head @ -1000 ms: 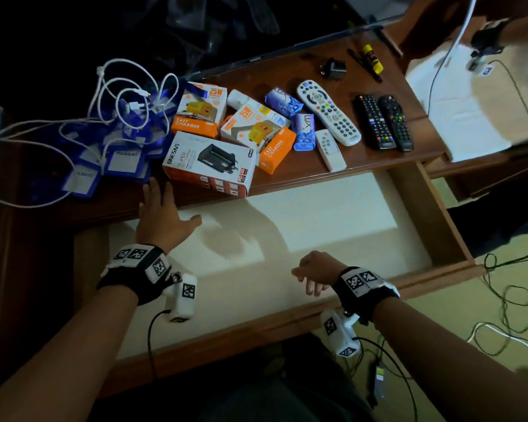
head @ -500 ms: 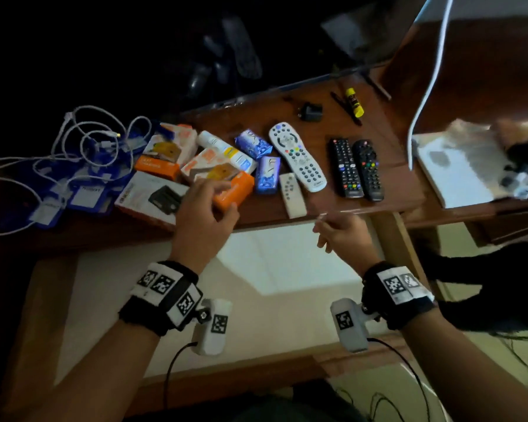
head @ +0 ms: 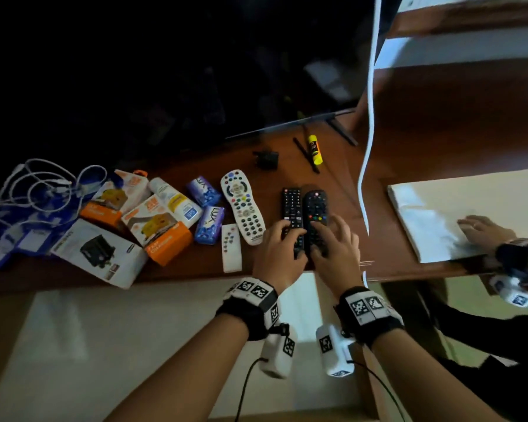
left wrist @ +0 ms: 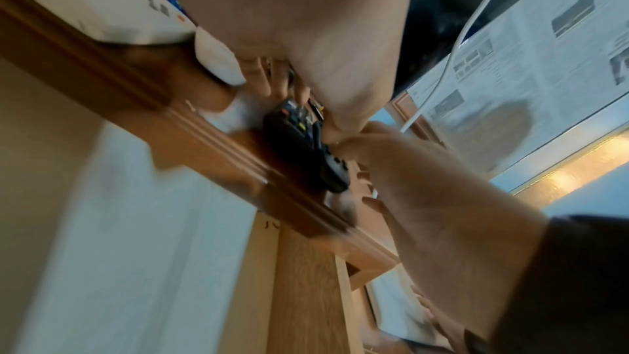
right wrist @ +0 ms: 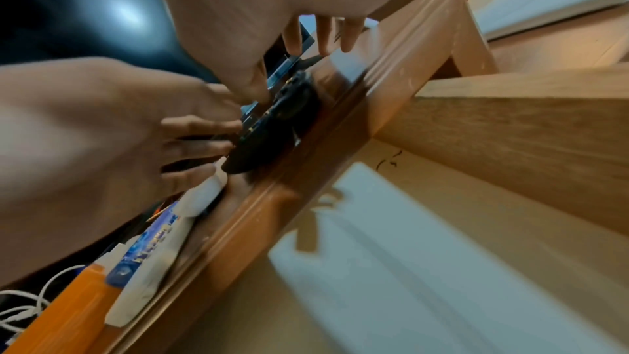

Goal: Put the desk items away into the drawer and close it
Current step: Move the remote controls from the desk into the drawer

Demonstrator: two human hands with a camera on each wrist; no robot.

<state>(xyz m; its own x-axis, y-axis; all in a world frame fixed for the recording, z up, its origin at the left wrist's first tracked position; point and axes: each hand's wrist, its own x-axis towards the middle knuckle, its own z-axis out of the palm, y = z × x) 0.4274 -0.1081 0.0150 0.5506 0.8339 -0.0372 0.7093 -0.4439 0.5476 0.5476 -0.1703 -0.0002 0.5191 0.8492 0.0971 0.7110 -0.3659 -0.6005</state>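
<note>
Left hand: my left hand (head: 276, 254) sits at centre frame, fingers curled down over the near end of the slim remote (head: 292, 208); the thumb side is hidden, so I cannot tell if it is truly clamped.
Right hand: my right hand (head: 336, 254) is just beside it, fingers spread and bent over the near end of the round remote (head: 315, 211), thumb at that remote's left edge.
Remotes: the two black ones lie side by side, touching, on the desk (head: 333, 178) near its front edge.
Drawer: the drawer (head: 128, 345) is pulled out across the lower frame, pale lining showing.
Left of my hands: a white remote (head: 243, 205) and a small white remote (head: 230, 248) lie just left of the slim one; the small one reaches the desk edge.
Further left: blue packets (head: 209, 225), a white tube (head: 176, 199), orange boxes (head: 157, 229) and a white box (head: 99, 251) crowd together.
Far left: white cables (head: 40, 190) over blue packs.
Behind: a black plug (head: 267, 159), a pen (head: 305, 155) and a yellow glue stick (head: 314, 149) at upper centre.
Right: a white cable (head: 368, 132) hangs just right of my right hand; another person's hand (head: 482, 233) rests on paper (head: 433, 214).
</note>
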